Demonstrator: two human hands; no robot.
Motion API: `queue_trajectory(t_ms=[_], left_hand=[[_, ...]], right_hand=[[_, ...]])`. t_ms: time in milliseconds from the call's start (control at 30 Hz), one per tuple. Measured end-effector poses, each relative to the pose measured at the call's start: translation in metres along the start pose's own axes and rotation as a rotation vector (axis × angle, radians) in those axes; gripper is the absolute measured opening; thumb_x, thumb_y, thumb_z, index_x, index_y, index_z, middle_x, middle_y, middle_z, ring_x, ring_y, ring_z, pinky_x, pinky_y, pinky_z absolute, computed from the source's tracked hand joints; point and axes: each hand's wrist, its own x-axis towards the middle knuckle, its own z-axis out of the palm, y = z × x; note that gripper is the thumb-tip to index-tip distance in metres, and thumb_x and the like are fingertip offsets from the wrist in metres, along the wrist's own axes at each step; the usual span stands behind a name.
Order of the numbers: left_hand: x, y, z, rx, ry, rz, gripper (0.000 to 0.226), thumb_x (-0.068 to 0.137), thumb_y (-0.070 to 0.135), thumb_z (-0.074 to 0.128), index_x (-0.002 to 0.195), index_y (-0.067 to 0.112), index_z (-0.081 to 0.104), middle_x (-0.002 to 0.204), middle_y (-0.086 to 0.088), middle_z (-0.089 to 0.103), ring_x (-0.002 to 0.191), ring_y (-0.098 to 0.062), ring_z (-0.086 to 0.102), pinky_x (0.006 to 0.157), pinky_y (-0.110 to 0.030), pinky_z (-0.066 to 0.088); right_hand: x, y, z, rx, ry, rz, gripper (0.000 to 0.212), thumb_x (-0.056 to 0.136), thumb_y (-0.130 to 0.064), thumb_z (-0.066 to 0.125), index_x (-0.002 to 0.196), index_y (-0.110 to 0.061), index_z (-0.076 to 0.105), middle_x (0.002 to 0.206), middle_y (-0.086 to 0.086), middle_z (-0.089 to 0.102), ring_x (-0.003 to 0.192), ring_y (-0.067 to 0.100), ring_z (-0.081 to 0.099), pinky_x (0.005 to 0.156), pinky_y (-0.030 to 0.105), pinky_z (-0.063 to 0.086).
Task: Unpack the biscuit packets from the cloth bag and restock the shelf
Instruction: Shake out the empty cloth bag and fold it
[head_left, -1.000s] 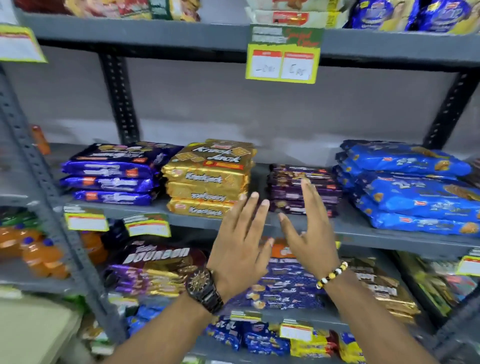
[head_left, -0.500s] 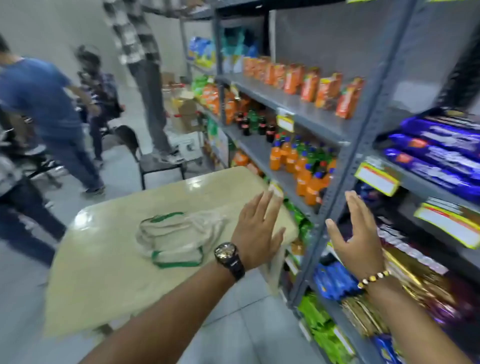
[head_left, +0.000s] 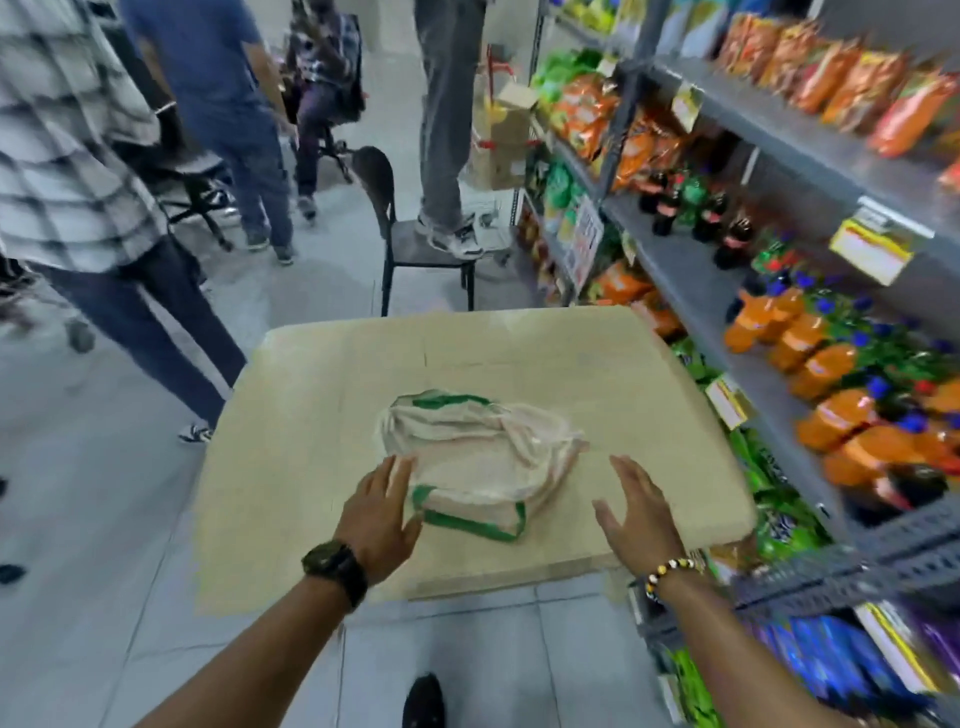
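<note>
A cream cloth bag (head_left: 478, 452) with green trim lies flat and crumpled on a beige table (head_left: 311, 415). My left hand (head_left: 382, 512), watch on the wrist, hovers at the bag's near left edge with fingers apart, holding nothing. My right hand (head_left: 636, 512), wearing a beaded bracelet, is open over the table to the right of the bag, apart from it. No biscuit packet shows in the bag. Blue and purple packets (head_left: 831, 660) sit blurred on the shelf at the lower right.
A grey metal shelf rack (head_left: 691, 275) runs along the right with orange drink bottles (head_left: 831, 374), cola bottles and snack bags. A person stands on a black chair (head_left: 415, 244) beyond the table. Other people stand at the left.
My view has swung left from the biscuit shelf to the table. Both open hands have come down toward the cloth bag, one on each side.
</note>
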Motion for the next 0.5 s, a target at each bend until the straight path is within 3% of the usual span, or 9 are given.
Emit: queue_trajectory(t_ms=[100, 300, 500], left_hand=[[0.029, -0.039, 0.005, -0.068, -0.112, -0.145, 0.080, 0.092, 0.048, 0.054, 0.157, 0.020, 0.015, 0.163, -0.012, 0.021, 0.144, -0.032, 0.032, 0.114, -0.042, 0.037], [0.070, -0.089, 0.009, -0.226, -0.203, -0.358, 0.075, 0.095, 0.043, 0.055, 0.156, 0.017, 0.019, 0.158, -0.015, 0.029, 0.134, -0.035, 0.046, 0.108, -0.043, 0.042], [0.107, -0.101, 0.023, -0.249, -0.216, -0.381, 0.064, 0.095, 0.039, 0.054, 0.152, 0.021, 0.030, 0.155, -0.013, 0.032, 0.129, -0.034, 0.051, 0.105, -0.042, 0.045]], right_hand=[[0.023, -0.013, 0.022, -0.004, -0.047, 0.063, 0.064, 0.088, -0.026, 0.066, 0.145, -0.011, 0.043, 0.153, 0.013, 0.039, 0.138, 0.030, 0.039, 0.113, 0.039, 0.034], [0.070, -0.028, 0.052, -0.016, -0.149, 0.144, 0.061, 0.087, -0.022, 0.067, 0.142, -0.008, 0.045, 0.148, 0.013, 0.044, 0.131, 0.032, 0.045, 0.109, 0.041, 0.039], [0.115, -0.029, 0.071, -0.002, -0.179, 0.187, 0.052, 0.088, -0.023, 0.065, 0.136, -0.012, 0.049, 0.143, 0.012, 0.049, 0.125, 0.033, 0.052, 0.101, 0.041, 0.046]])
